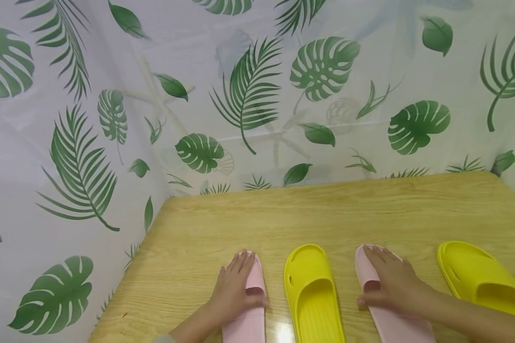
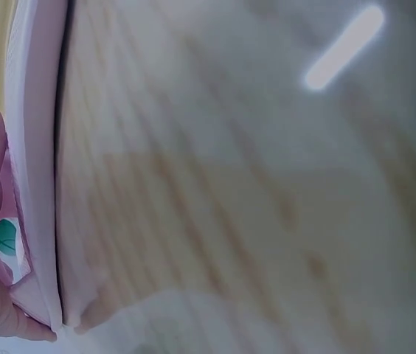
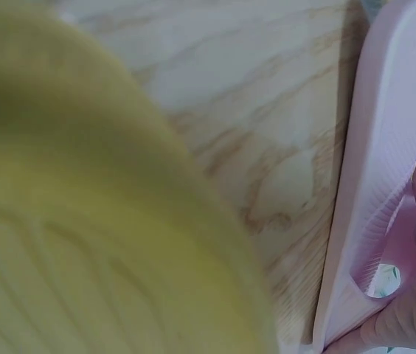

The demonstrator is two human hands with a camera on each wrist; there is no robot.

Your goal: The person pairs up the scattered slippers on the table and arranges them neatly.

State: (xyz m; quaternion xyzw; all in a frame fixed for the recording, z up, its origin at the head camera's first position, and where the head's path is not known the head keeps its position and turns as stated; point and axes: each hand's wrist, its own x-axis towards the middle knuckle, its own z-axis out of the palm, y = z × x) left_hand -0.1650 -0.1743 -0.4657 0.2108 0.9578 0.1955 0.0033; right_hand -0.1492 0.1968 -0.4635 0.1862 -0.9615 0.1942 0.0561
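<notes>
Two pink slippers and two yellow ones stand alternately in a row, toes away from me. My left hand (image 1: 233, 290) rests over the strap of the left pink slipper (image 1: 244, 328), fingers stretched towards its toe, thumb across its opening. On the right pink slipper (image 1: 405, 328) lies my right hand (image 1: 396, 286), the fingers extended over the strap and the thumb out at the left edge. Between them sits a yellow slipper (image 1: 309, 262); another yellow slipper (image 1: 476, 262) is at the far right, angled. The right wrist view has a blurred yellow slipper (image 3: 119, 258) close up.
The slippers are on a light wood-grain table (image 1: 309, 209). Behind it and at the left hangs a white cloth (image 1: 257, 176) printed with green leaves. A bright light reflection (image 2: 344, 48) shows on the tabletop in the left wrist view.
</notes>
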